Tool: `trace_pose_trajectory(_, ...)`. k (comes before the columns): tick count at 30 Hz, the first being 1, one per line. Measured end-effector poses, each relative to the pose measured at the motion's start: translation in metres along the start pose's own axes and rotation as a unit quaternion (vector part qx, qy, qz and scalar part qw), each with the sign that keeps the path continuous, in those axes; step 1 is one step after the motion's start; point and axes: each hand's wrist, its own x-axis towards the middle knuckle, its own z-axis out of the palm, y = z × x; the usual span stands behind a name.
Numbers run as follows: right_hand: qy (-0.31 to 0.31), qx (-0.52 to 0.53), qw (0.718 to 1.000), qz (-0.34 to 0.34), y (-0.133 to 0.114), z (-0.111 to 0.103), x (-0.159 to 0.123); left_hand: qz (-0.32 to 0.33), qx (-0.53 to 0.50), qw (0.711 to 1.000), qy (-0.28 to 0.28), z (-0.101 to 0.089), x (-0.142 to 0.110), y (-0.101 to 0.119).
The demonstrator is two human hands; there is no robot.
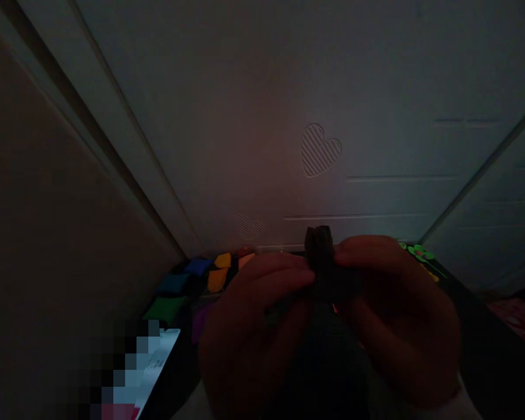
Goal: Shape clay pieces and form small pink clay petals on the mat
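Both hands are raised in the lower middle of the dim head view, pinching one small dark piece (318, 248) between them. My left hand (256, 326) grips it from the left with bent fingers and thumb. From the other side, the fingertips of my right hand (402, 315) close on its right part. Its upper end sticks up between the fingers and looks folded or notched. Shadow and the fingers hide the rest, so I cannot tell its kind or material.
Flat coloured pieces lie on the dark surface at left: blue (198, 266), green (165, 310), orange (217, 280) and purple (200, 322). A lit screen (160, 361) is at lower left. Green flower shapes (420, 252) lie at right. A pale panel with hearts (321, 150) stands behind.
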Motion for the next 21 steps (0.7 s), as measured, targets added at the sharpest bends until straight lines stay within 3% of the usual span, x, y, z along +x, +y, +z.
trace_pose_trajectory(3,-0.005,0.005,1.0,-0.016,-0.001,0.0,0.001,0.043,0.026,0.999,-0.016,-0.005,0.001,0.0)
trace_pose_trajectory(13,-0.024,-0.004,0.999,-0.037,-0.001,-0.005,0.001,0.066,0.04,0.996,-0.054,-0.01,0.006,0.0)
trace_pose_trajectory(17,-0.034,0.002,0.998,-0.047,-0.005,-0.005,0.002,0.112,0.073,0.987,-0.086,-0.015,0.01,0.004)
trace_pose_trajectory(21,-0.016,0.027,0.999,-0.034,-0.011,-0.003,0.003,0.124,0.091,0.985,-0.077,-0.025,0.014,0.006)
